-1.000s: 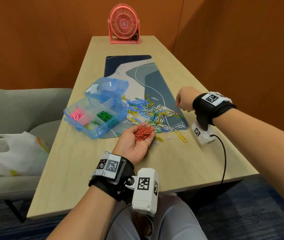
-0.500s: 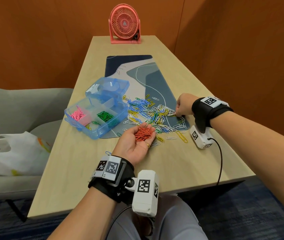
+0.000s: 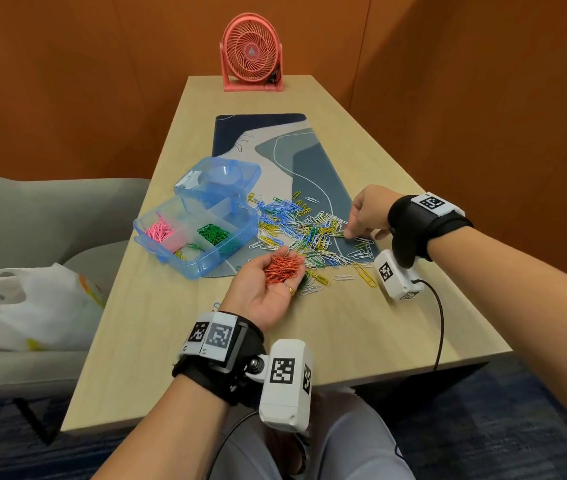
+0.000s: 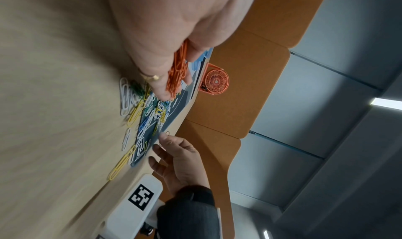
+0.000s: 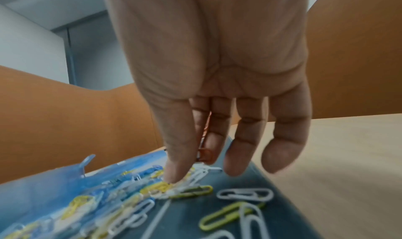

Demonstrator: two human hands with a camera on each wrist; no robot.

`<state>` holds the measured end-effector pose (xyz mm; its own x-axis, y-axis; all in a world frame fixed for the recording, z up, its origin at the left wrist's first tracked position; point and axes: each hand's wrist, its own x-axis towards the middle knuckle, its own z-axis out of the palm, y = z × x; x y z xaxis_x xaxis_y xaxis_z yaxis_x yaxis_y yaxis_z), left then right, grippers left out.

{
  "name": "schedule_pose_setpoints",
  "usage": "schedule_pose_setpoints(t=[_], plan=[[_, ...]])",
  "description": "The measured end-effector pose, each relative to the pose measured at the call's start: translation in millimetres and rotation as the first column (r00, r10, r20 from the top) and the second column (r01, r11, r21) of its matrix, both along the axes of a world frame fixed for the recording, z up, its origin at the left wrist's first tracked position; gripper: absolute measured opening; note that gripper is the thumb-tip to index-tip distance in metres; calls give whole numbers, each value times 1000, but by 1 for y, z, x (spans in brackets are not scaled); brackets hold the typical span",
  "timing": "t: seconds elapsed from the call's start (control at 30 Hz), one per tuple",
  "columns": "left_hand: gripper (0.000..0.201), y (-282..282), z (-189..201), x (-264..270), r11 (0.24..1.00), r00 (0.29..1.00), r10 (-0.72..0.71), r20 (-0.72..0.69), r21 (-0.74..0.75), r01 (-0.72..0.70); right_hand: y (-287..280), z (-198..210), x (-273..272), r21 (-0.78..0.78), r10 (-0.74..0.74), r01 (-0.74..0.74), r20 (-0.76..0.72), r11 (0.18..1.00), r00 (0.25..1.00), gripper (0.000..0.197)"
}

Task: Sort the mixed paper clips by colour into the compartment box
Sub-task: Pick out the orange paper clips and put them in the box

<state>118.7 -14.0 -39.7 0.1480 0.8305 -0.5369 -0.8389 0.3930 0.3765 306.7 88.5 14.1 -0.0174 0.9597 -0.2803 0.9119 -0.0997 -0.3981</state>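
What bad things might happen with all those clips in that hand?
The left hand lies flat and open with the orange clips heaped loose on the palm, so a tilt could spill them back into the mixed pile.

The right hand is reaching into that tangled pile, so it may lift a wrong colour along with the clip it wants.

A few clips lie off the mat on the bare table, where a sleeve might sweep them off.
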Motion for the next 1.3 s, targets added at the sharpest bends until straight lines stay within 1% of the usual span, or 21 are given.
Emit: schedule_pose_setpoints(t=[0.13, 0.17, 0.23, 0.3, 0.4, 0.47, 0.53, 0.6, 0.63, 0.7, 0.77, 0.83, 0.87, 0.97, 1.03, 1.13, 1.23, 1.3], plan=[[27, 0, -1, -1, 1000, 1000, 0, -14, 8, 0, 0, 8, -3, -21, 19, -21, -86, 1000, 996, 7], [27, 0, -1, 0, 1000, 1000, -2, -22, 7, 2, -1, 11, -5, -24, 20, -23, -125, 999, 992, 6], [28, 1, -1, 0, 1000, 999, -7, -46, 0, 7, -5, 18, -13, -19, 50, -54, -182, 998, 982, 12], [29, 4, -2, 2, 1000, 999, 2, -47, -7, -2, -14, 24, -26, -18, 153, -160, -203, 987, 967, 12], [29, 8, -1, 5, 1000, 1000, 10, -10, -16, -10, -32, 27, -51, -48, 327, -347, -241, 936, 914, 13], [26, 10, -2, 5, 1000, 999, 25, 33, -20, -24, -36, 26, -63, -67, 379, -406, -250, 911, 891, 13], [26, 12, -4, 4, 999, 997, 37, 62, -30, -35, -30, 24, -66, -41, 374, -387, -187, 921, 909, 14], [28, 12, -5, 2, 999, 998, 30, 46, -26, -29, -19, 20, -64, 30, 349, -348, -13, 937, 937, 20], [29, 11, -5, 1, 1000, 999, 25, 38, -18, -25, -14, 18, -62, 62, 347, -353, 86, 934, 934, 26], [29, 10, -4, 0, 1000, 999, 20, 27, -6, -20, -7, 10, -59, 48, 388, -411, 244, 911, 889, 41], [29, 10, -3, -1, 1000, 1000, 17, 15, 1, -17, -6, 2, -57, -41, 443, -456, 324, 889, 836, 56], [28, 10, -4, -1, 1000, 1000, 18, 13, 1, -18, -7, -1, -54, -88, 471, -473, 352, 877, 808, 60], [28, 10, -5, -2, 1000, 1000, 16, 11, 1, -16, -8, 0, -51, -88, 470, -472, 354, 877, 809, 59], [30, 10, -6, -1, 1000, 1000, 12, 0, 4, -12, -7, 3, -44, -57, 437, -446, 341, 893, 832, 54], [31, 9, -6, -1, 1000, 1000, 10, -1, 7, -10, -3, 3, -43, -7, 406, -429, 339, 903, 849, 51], [31, 8, -5, -3, 1000, 1000, 11, -5, 11, -11, 3, 1, -48, 54, 387, -426, 325, 903, 863, 55], [30, 7, -4, -6, 1000, 1000, 21, -1, 12, -21, 6, -5, -55, 5, 440, -470, 345, 882, 829, 65], [29, 7, -4, -8, 1000, 1000, 25, 1, 17, -25, 8, -8, -55, -29, 470, -489, 330, 872, 818, 67]])
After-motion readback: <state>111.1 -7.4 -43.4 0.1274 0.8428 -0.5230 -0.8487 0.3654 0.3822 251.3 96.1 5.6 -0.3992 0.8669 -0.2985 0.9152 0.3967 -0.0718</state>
